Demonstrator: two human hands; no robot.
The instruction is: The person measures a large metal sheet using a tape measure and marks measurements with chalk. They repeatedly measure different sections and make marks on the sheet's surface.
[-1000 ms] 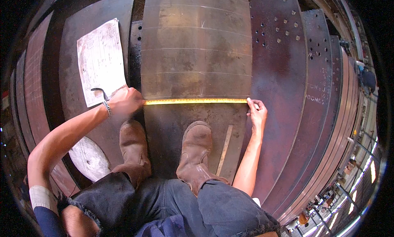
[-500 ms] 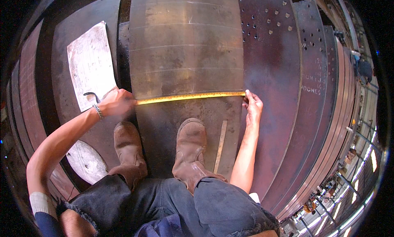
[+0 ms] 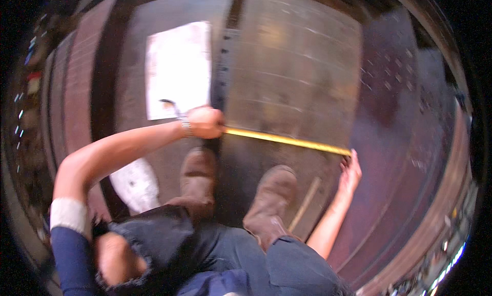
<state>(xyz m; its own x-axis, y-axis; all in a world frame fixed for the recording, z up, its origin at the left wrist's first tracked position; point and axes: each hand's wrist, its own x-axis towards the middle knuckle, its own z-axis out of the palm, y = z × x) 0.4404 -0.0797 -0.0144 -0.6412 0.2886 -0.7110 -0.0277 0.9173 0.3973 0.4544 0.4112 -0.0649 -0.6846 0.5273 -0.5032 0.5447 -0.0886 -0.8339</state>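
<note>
A yellow tape measure [image 3: 287, 139] stretches straight across a grey-brown steel plate [image 3: 297, 85] marked with thin pale lines. At the plate's left edge, my left hand [image 3: 206, 122] is closed in a fist around one end of the tape; its fingers hide whatever lies inside. My right hand [image 3: 350, 174] pinches the other end between thumb and fingers at the plate's right edge. Beside my left wrist, a thin dark curved piece [image 3: 168, 102] lies over a white paper sheet [image 3: 179, 65]. Motion blurs the picture.
My brown boots [image 3: 272, 199] stand below the tape. A narrow flat strip [image 3: 304, 203] lies right of them. Dark plates with holes [image 3: 392, 75] stretch along the right. A pale rounded plate [image 3: 136, 183] lies at the lower left, near stacked reddish plates [image 3: 84, 80].
The view has swung left, so everything sits farther right and the tape now slants down to the right. Both hands keep hold of the tape at the plate's edges.
</note>
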